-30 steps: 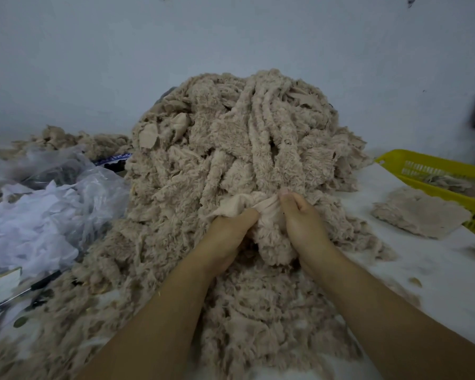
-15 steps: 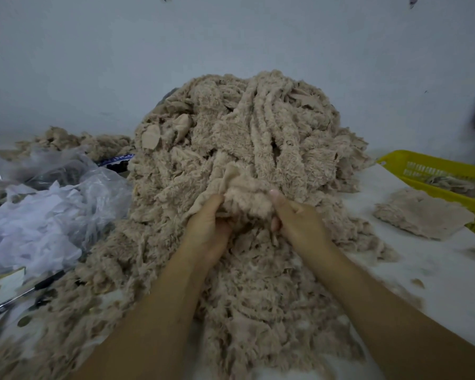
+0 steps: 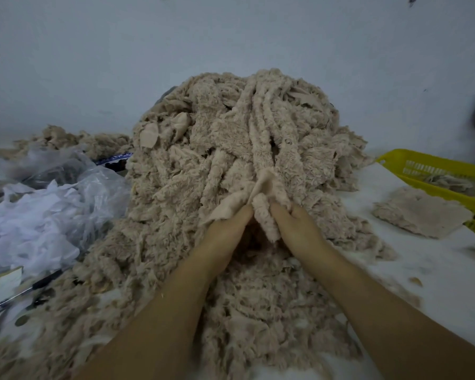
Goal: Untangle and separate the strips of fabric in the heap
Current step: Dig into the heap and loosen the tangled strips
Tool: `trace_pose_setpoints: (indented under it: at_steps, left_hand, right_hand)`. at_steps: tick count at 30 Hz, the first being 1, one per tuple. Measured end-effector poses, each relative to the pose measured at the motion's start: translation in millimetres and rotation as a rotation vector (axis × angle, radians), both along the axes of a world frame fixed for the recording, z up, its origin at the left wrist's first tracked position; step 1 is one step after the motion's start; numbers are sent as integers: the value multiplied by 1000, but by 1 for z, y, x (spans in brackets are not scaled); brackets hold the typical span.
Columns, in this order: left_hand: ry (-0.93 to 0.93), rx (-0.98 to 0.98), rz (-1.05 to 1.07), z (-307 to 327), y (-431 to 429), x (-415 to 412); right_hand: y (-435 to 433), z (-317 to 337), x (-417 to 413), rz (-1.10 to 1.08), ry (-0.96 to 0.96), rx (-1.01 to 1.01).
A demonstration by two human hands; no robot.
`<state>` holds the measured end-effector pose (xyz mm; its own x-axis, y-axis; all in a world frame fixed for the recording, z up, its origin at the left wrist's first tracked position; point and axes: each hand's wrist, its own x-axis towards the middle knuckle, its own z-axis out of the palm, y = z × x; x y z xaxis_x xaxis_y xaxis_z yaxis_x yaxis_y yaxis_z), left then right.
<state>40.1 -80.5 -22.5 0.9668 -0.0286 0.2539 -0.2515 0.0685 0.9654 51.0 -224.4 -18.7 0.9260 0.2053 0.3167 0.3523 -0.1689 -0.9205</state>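
Both left hand point(image 3: 225, 231) and right hand point(image 3: 296, 229) clench one strip point(image 3: 261, 187) (just drawn back toward us). We judge it loosening from the heap point(image 3: 203, 149).

light: dim, bluish, even | shadows: soft | focus: slightly soft | edges: wide-angle bending, mild darkening at corners

Both forearms are stretched forward, and the left hand point(image 3: 226, 231) and right hand point(image 3: 299, 230) are held close together, fingers point(image 3: 291, 211) curled on a strip point(image 3: 265, 193).
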Motion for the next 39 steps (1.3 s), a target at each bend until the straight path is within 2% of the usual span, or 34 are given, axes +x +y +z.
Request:
trace_pose_setpoints:
  at_steps: [2,4,5,7,8,11,12,13,14,16,17,18,19,21,23,25,28,30,33,36,39]
  left_hand:
    - [-87,282,43,-3,0,-1]
    - [69,503,32,1,-9,-5]
    - [113,511,28,2,-12,-7]
    - [-68,379,0,-9,-12,-1]
    - [-138,398,-38,-6,-12,-5]
    - [-198,466,-113,-7,-6,-3]
    - [-239,517,-91,-8,-5,0]
    - [-267,563,-83,-8,-3,1]
    - [-242,594,-89,-7,-2,0]
    - [-101,585,-115,-9,2,3]
    - [-53,578,-108,-13,4,4]
    - [-28,591,-94,-14,5,4]
    - [-25,610,-85,-14,5,5]
    - [-25,659,-72,-14,3,5]
    - [-20,708,-49,-13,3,5]
    - [-22,732,-9,-13,2,6]
    - [-3,719,20,-13,0,8]
    - [34,646,49,-13,1,8]
    - [74,429,119,-11,1,10]
    - [230,2,65,-2,1,9]
    - [404,-406,-72,9,10,5]
  right_hand:
    - [2,-2,-2,99,28,-15]
    - [6,-7,-4,150,52,-84]
    - [6,-8,-2,148,55,-91]
    - [3,-8,3,64,73,-124]
    - [1,-6,2,22,93,-139]
    - [-2,-3,2,-81,183,-91]
    - [-3,0,3,-181,197,-11]
    - [-9,4,8,-309,210,160]
    - [-18,13,12,-405,231,424]
    - [-38,27,20,-375,205,981]
    - [-46,27,24,-348,181,1108]
    - [-49,24,24,-345,194,1107]
    - [-47,17,25,-381,236,969]
    - [-39,3,26,-473,236,450]
    - [-31,-9,30,-483,33,-17]
    - [-25,-14,32,-380,-50,-283]
    - [-18,-20,32,-308,-72,-642]
    - [-15,-20,29,-298,-161,-666]
    - [-10,-12,20,-213,-311,-539]
    - [6,-6,4,62,-401,-473]
    - [23,-9,-9,289,-394,-540]
